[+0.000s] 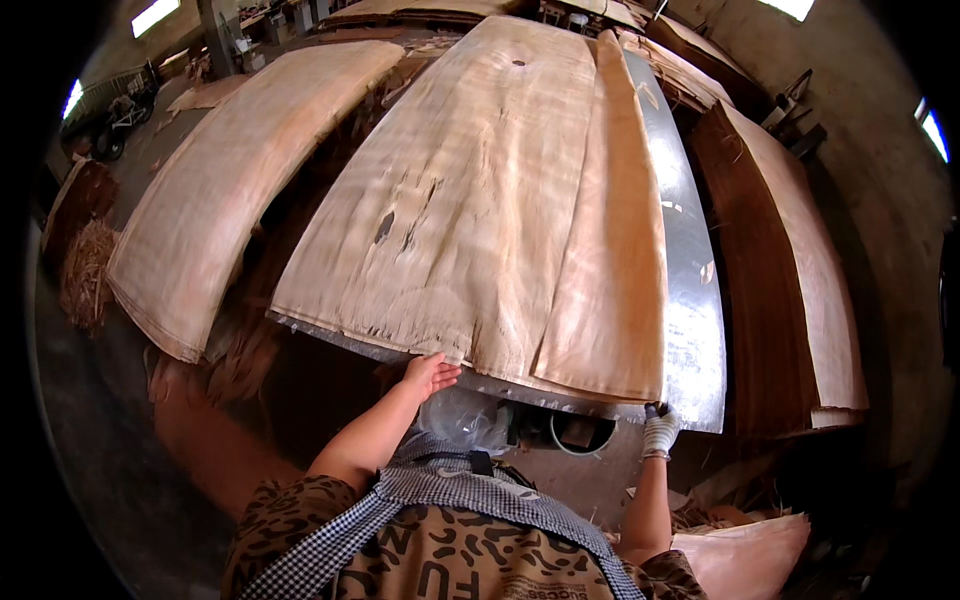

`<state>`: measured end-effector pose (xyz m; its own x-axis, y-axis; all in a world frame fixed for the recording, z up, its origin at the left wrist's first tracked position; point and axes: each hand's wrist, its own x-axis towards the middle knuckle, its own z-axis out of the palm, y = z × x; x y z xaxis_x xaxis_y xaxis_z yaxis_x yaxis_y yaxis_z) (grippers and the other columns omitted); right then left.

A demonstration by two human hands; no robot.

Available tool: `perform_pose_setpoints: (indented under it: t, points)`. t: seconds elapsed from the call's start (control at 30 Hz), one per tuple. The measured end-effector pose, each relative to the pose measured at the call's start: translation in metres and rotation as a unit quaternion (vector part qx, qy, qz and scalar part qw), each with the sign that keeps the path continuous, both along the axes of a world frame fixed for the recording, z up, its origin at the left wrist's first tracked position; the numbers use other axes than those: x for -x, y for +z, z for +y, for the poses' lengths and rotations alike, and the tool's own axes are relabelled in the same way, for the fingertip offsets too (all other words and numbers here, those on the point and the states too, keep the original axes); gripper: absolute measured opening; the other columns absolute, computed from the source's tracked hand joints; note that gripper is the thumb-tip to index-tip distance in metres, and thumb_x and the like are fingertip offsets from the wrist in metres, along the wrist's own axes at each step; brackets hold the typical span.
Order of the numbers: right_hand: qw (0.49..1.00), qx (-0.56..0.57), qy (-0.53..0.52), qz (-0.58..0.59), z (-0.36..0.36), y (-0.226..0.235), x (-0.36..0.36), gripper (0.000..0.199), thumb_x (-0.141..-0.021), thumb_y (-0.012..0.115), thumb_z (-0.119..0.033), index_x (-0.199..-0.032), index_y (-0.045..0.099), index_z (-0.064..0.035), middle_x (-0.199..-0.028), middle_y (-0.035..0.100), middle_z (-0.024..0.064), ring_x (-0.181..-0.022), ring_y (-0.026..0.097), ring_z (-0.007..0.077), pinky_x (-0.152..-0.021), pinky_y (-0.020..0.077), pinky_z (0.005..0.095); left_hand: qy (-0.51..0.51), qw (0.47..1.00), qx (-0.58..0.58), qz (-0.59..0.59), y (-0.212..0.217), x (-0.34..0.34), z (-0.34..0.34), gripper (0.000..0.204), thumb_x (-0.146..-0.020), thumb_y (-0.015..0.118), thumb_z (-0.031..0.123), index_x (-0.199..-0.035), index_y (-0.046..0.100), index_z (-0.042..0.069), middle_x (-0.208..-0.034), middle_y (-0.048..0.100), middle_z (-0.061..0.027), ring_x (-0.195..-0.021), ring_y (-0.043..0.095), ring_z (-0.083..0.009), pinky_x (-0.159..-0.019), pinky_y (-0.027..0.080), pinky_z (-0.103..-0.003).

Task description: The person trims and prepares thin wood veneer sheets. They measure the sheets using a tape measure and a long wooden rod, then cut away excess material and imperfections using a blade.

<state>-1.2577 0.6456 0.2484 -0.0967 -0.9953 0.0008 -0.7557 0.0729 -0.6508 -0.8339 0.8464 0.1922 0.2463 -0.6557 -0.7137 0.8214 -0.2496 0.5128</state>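
A wide, pale wood veneer sheet covers most of a metal-topped table before me. It has dark splits, a small hole left of its middle and a knot near the far end. A narrower veneer strip overlaps its right side. My bare left hand pinches the wide sheet's near edge, thumb at the edge and other fingers below. My right hand, in a white glove with dark fingertips, is closed at the strip's near right corner. Its fingertips are partly hidden.
Veneer stacks lie left and right of the table, with dark gaps between. Beneath the near edge are a round bucket and clear plastic. Loose veneer lies at lower right; a shavings bundle stands far left.
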Motion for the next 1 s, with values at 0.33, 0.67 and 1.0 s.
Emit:
perform_pose_setpoints:
  t: [0.33, 0.67, 1.0]
  points:
    - [0.992, -0.009, -0.040, 0.118, 0.021, 0.001, 0.109, 0.023, -0.076, 0.059, -0.023, -0.084, 0.058, -0.0015, -0.074, 0.060, 0.0183, -0.063, 0.053, 0.0332, -0.061, 0.0425, 0.0394, -0.025, 0.999, -0.032, -0.033, 0.002, 0.003, -0.010, 0.026, -0.088, 0.043, 0.022, -0.097, 0.049, -0.001, -0.089, 0.060, -0.0166, -0.082, 0.062, -0.0268, -0.064, 0.052, -0.037]
    - [0.983, 0.048, -0.062, -0.168, 0.100, -0.034, 0.105, 0.011, -0.075, 0.062, -0.012, -0.074, 0.057, -0.0026, -0.061, 0.051, -0.0015, -0.056, 0.040, 0.0090, -0.052, 0.0379, 0.0242, -0.029, 0.999, -0.041, -0.017, 0.003, -0.001, -0.025, 0.026, -0.088, 0.044, 0.023, -0.091, 0.052, -0.001, -0.087, 0.060, -0.0134, -0.084, 0.061, -0.0242, -0.068, 0.052, -0.036]
    - [0.850, -0.205, -0.042, -0.482, 0.053, -0.021, -0.053, 0.013, -0.073, 0.067, -0.017, -0.071, 0.055, -0.0113, -0.058, 0.052, -0.0013, -0.048, 0.048, 0.0102, -0.042, 0.0369, 0.0237, 0.021, 0.994, 0.085, -0.063, 0.053, 0.008, -0.018, 0.026, -0.086, 0.048, 0.027, -0.092, 0.054, 0.003, -0.091, 0.061, -0.0118, -0.085, 0.060, -0.0219, -0.069, 0.049, -0.034]
